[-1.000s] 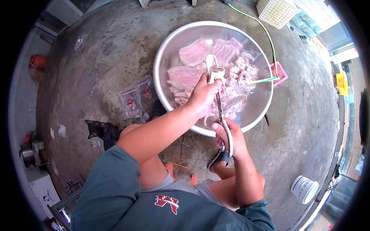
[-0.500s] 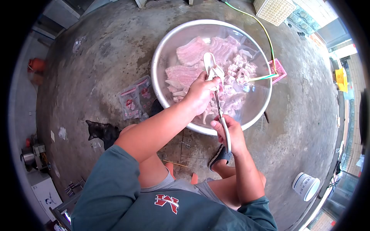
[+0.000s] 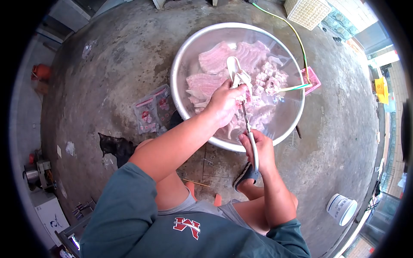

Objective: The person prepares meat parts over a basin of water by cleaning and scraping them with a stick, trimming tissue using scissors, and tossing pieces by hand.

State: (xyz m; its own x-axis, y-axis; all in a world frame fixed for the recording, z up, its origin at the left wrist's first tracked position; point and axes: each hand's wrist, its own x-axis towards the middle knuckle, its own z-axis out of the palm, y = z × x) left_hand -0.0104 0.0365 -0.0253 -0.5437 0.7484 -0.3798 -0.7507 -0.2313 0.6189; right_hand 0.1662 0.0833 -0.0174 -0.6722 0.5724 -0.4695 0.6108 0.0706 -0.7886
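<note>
My left hand [image 3: 224,104] is closed on a pale piece of meat [image 3: 241,79] over the large metal basin [image 3: 180,109]. My right hand [image 3: 260,148] grips the white handles of the scissors [image 3: 254,151] at the basin's near rim. The blades point up at the piece, and their tips are hidden by it. Inside the basin lie broad pink slabs of meat [image 3: 215,58] on the left and back, and smaller chunks [image 3: 275,77] on the right.
A green and yellow hose [image 3: 301,43] runs into the basin past a pink basket [image 3: 314,80]. Plastic bags [image 3: 147,114] and a black cat [image 3: 116,147] are on the left. A white bucket [image 3: 341,209] stands at the right, a cream basket [image 3: 308,13] at the back.
The scissors have closed up, their handles now together. The held piece has turned a little in my left hand. The cat has shifted slightly in view.
</note>
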